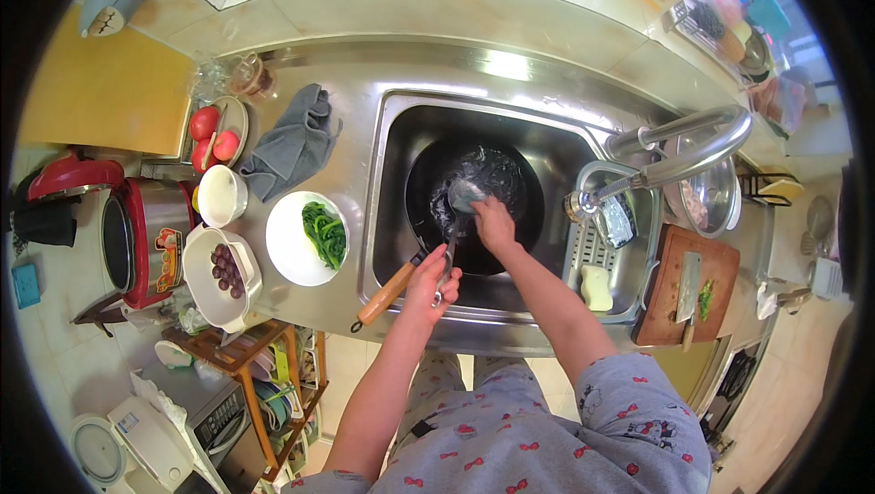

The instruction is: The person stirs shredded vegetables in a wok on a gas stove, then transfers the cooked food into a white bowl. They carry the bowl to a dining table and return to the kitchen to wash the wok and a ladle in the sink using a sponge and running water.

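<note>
A dark wok [424, 200] with a wooden handle [388, 294] lies in the steel sink [560, 152], with whitish suds inside it. My left hand [432, 285] is closed around the handle of a metal ladle [452, 248], whose bowl is over the wok. At the ladle's bowl, my right hand [493, 220] presses a pale greenish cloth or scouring pad [466, 194]; its exact kind cannot be told. The wok's handle rests across the sink's front left edge, just beside my left hand.
Left of the sink are a white plate of cooked greens [287, 237], a grey cloth [294, 145] and a white dish of grapes [198, 268]. On the right, the faucet [704, 159] arches over a drain basket [580, 248]; a cutting board [718, 289] holds a cleaver [689, 282].
</note>
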### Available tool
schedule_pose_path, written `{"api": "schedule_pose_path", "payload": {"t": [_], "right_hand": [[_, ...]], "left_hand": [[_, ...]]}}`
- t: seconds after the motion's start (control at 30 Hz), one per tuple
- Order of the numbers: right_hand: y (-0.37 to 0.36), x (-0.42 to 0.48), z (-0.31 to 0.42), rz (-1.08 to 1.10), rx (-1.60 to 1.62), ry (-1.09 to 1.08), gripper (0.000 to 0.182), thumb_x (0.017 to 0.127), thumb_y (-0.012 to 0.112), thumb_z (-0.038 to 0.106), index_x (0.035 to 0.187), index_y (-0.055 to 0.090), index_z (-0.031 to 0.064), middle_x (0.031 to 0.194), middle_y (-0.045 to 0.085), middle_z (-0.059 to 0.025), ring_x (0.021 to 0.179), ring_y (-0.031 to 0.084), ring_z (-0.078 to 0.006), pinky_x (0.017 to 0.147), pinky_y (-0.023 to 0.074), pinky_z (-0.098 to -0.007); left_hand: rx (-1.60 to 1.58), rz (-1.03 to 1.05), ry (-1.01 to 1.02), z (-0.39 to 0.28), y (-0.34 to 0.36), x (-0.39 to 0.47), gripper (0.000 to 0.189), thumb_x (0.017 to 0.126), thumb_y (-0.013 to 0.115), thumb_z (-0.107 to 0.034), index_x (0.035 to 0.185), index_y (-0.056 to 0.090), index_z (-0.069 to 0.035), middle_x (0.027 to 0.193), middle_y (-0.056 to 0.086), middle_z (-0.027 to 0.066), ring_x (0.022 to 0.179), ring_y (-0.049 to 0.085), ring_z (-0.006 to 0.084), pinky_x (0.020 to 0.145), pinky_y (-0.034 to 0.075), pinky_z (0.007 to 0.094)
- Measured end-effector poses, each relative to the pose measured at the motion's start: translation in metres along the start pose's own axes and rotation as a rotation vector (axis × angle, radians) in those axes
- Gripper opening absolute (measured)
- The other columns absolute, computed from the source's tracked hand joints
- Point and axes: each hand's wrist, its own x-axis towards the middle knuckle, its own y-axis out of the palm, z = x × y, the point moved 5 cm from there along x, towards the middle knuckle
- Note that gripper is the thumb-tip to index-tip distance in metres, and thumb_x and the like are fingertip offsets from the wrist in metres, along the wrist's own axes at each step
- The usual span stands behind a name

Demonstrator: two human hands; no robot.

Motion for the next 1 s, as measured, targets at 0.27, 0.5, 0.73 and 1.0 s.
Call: {"api": "schedule_pose_path", "payload": {"t": [0.27, 0.5, 0.73, 1.0], "right_hand": [[0.014, 0.047, 0.009, -0.025, 0.019, 0.007, 0.025, 0.087, 0.058, 0.009, 0.109, 0.069, 0.0139, 0.106, 0.060, -0.0111, 0.100, 0.057, -0.0340, 0.087, 0.0490, -0.0435], [-0.002, 0.025, -0.034, 0.038, -0.016, 0.109, 0.028, 0.085, 0.058, 0.004, 0.108, 0.070, 0.0156, 0.107, 0.061, -0.0122, 0.102, 0.059, -0.0342, 0.088, 0.0489, -0.0436], [0.017, 0.075, -0.003, 0.043, 0.170, 0.087, 0.027, 0.088, 0.055, 0.012, 0.111, 0.067, 0.0180, 0.109, 0.061, -0.0154, 0.106, 0.058, -0.0353, 0.087, 0.0492, -0.0459], [-0.063, -0.011, 0.113, 0.131, 0.207, -0.232, 0.022, 0.086, 0.058, 0.011, 0.103, 0.071, 0.0146, 0.099, 0.058, -0.0117, 0.096, 0.060, -0.0318, 0.080, 0.0504, -0.0431]], "left_hand": [[0.031, 0.001, -0.012, -0.005, 0.000, 0.007, 0.038, 0.101, 0.046, -0.015, 0.138, 0.042, -0.021, 0.081, 0.057, 0.0147, 0.050, 0.041, 0.0111, 0.044, 0.032, 0.0226], [0.011, -0.012, -0.021, -0.018, 0.004, 0.007, 0.035, 0.101, 0.046, -0.014, 0.136, 0.043, -0.017, 0.080, 0.057, 0.0144, 0.049, 0.040, 0.0105, 0.043, 0.031, 0.0223], [0.142, -0.031, -0.024, -0.015, 0.009, 0.016, 0.035, 0.101, 0.047, -0.017, 0.136, 0.043, -0.016, 0.078, 0.056, 0.0107, 0.049, 0.040, 0.0090, 0.041, 0.029, 0.0215], [1.117, -0.112, 0.358, -0.054, 0.000, -0.001, 0.042, 0.096, 0.053, -0.016, 0.138, 0.047, -0.011, 0.078, 0.057, 0.0064, 0.053, 0.049, 0.0118, 0.045, 0.039, 0.0259]]}}
